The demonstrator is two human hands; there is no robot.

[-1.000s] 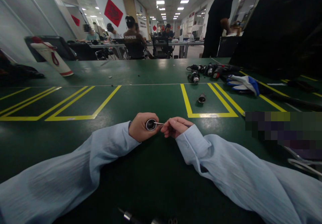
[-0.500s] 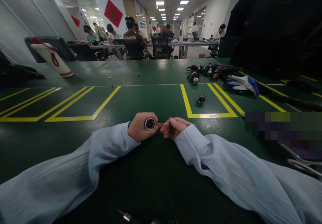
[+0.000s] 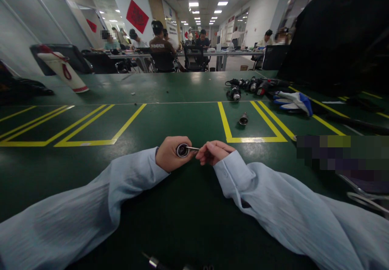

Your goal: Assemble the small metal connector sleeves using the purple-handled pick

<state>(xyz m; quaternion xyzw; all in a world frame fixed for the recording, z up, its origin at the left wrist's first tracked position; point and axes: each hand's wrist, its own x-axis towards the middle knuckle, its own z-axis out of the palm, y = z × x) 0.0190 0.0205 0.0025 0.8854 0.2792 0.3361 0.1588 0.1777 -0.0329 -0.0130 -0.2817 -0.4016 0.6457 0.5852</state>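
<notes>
My left hand point(image 3: 170, 155) is wrapped round a dark cylindrical part with a round, silvery rim point(image 3: 182, 150), its open end turned up toward me. Between the fingertips of my right hand point(image 3: 214, 153) is a thin metal rod point(image 3: 192, 148), pinched at one end. The rod's far tip lies at the rim of the round opening; whether it goes inside, I cannot tell. A small cone-shaped metal part point(image 3: 243, 119) sits on the green table ahead and to the right, inside a yellow-taped box.
Several dark power tools point(image 3: 235, 93) and a blue-white glove point(image 3: 293, 102) lie at the back right. A white container point(image 3: 63, 69) leans at the far left. A metal-tipped tool point(image 3: 154, 262) lies at the near edge. A person in black point(image 3: 337, 39) stands at right.
My right hand has shifted slightly right, drawing the rod's tip from inside the opening toward its rim. The cylindrical part has moved slightly right and tilted.
</notes>
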